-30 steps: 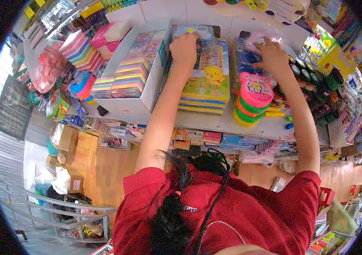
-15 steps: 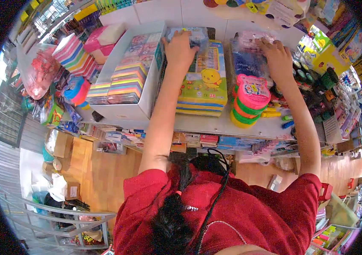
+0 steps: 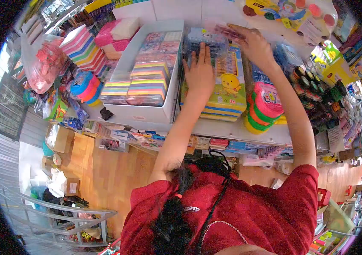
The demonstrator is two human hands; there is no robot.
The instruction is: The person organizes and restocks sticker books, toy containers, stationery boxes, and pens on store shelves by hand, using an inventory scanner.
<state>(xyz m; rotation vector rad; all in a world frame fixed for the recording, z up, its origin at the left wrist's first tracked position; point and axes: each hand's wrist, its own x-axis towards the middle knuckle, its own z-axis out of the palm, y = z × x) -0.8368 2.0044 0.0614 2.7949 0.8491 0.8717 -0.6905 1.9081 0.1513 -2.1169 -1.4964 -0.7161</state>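
Observation:
My left hand (image 3: 200, 76) lies with its fingers spread on a clear plastic pack (image 3: 206, 40), at the left edge of a stack of yellow-green boxes with a chick picture (image 3: 230, 85). My right hand (image 3: 253, 44) holds a clear pack with pink contents (image 3: 228, 32) above the back of that stack. Below my right forearm stands a pile of round tubs, pink, green, orange and yellow (image 3: 265, 106). Blue packs (image 3: 285, 57) lie partly hidden behind the forearm.
Left of my left hand stands a white box (image 3: 136, 112) of colourful pads. Farther left are stacked coloured sheets (image 3: 85, 49), round tubs (image 3: 85, 87) and a bag of red items (image 3: 42, 63). Dark-capped bottles (image 3: 308, 80) stand at the right. Shelves run below the counter edge.
The pink pack has been lifted and carried left in my right hand. My left hand has moved down a little on the clear pack. The view has shifted slightly.

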